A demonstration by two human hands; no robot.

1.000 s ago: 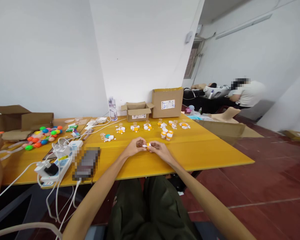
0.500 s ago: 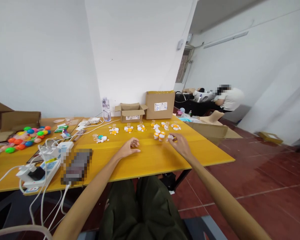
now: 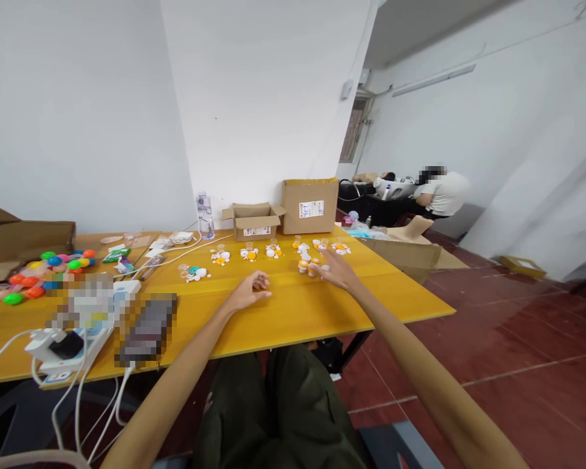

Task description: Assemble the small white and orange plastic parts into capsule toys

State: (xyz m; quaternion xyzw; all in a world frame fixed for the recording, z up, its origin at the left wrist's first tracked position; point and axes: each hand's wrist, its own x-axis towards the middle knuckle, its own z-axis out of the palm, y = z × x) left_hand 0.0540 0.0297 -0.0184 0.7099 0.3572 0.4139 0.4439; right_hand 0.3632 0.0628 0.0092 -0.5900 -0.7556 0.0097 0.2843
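My right hand (image 3: 336,270) reaches forward over the yellow table (image 3: 293,316), its fingers stretched out and touching a small cluster of orange-and-white vials (image 3: 305,265). I see nothing held in it. Closer to me, my left hand (image 3: 251,292) rests on the tabletop with loosely curled fingers and nothing visible in it. Beyond both hands lies a row of little piles of white and orange parts (image 3: 248,254), each with a clear vial.
Two cardboard boxes (image 3: 308,206) and a water bottle (image 3: 205,215) stand at the far edge. On the left are coloured balls (image 3: 49,267), a power strip with cables (image 3: 63,345) and a blurred phone (image 3: 146,329). A person (image 3: 439,192) sits at the back right.
My hands were together on a small orange vial. The right hand carried it forward to the cluster of vials and let go. The left hand stayed on the table. My view turned right.
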